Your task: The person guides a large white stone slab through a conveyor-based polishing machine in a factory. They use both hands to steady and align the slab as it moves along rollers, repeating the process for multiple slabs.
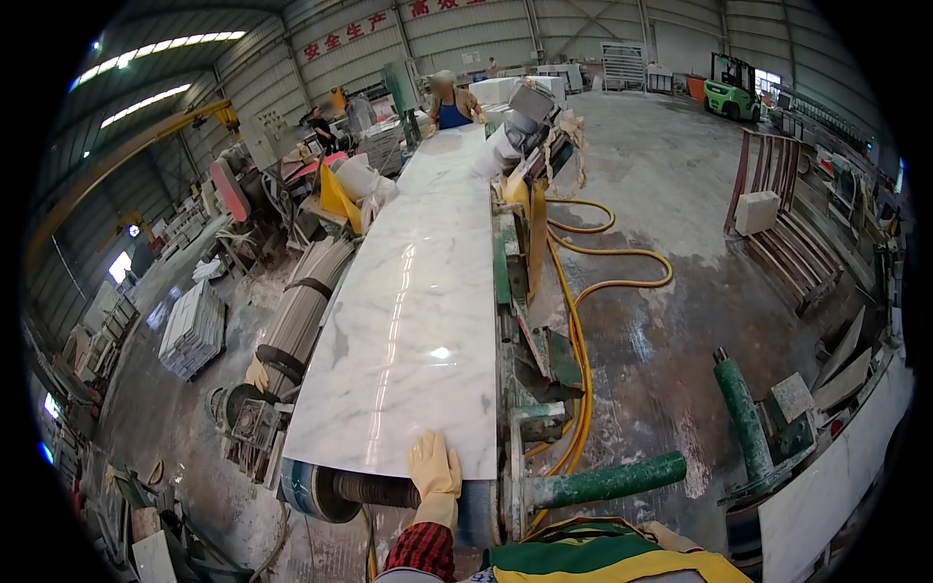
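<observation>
A long white marble slab (408,291) with grey veins and a polished face lies on the machine's conveyor. My left hand (434,471), in a cream rubber glove below a red-and-black checked sleeve, rests flat on its near end. The fingers are stretched forward over the slab, and the hand holds nothing. Under the near edge shows a dark roller (374,489) with a blue end. A beige patch sits behind my green-and-yellow apron (603,562); it may be my right glove, but no fingers show there. A co-worker (452,105) in a blue apron stands at the slab's far end.
Yellow hoses (580,364) run along the machine's right side. A green post (612,479) juts out near me on the right, and another green post (743,418) stands beyond it. Stacked stone strips (192,328) are at left. A green forklift (731,92) is parked far right.
</observation>
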`<state>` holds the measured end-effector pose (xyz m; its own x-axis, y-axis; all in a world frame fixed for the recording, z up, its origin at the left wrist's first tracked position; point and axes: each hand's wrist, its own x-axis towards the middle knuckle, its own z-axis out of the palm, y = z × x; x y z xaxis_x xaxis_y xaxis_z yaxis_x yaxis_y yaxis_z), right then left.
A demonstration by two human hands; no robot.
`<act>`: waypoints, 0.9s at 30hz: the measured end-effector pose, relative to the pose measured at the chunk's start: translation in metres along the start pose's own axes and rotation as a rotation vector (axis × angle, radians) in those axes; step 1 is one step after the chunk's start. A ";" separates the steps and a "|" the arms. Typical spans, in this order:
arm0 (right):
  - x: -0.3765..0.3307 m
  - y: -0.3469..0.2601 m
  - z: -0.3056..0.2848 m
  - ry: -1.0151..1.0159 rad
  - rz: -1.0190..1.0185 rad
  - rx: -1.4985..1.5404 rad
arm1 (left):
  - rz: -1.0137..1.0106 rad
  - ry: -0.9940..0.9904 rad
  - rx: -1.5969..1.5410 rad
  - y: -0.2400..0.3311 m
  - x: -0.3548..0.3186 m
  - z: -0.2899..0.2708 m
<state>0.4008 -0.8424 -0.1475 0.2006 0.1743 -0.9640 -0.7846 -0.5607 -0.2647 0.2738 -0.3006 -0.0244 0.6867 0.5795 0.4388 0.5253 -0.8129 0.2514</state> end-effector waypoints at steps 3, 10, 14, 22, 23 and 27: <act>0.000 0.001 0.000 -0.002 -0.008 -0.029 | -0.004 0.005 0.001 -0.002 -0.002 0.003; -0.003 0.004 -0.001 0.004 -0.026 -0.078 | 0.007 0.002 -0.011 -0.001 -0.004 -0.001; -0.004 0.006 0.000 0.009 -0.044 -0.108 | 0.011 0.004 -0.017 -0.001 -0.006 -0.002; 0.000 0.007 0.004 0.004 -0.092 -0.204 | 0.007 0.003 -0.005 -0.005 -0.010 0.004; 0.000 0.008 0.005 0.003 -0.101 -0.220 | 0.011 -0.025 0.007 -0.006 -0.010 0.004; 0.004 0.011 0.008 0.007 -0.162 -0.325 | 0.064 -0.267 -0.002 -0.007 0.016 -0.029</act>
<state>0.3882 -0.8412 -0.1537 0.3122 0.2769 -0.9088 -0.5153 -0.7543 -0.4068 0.2666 -0.2874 0.0059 0.8269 0.5214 0.2105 0.4759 -0.8484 0.2320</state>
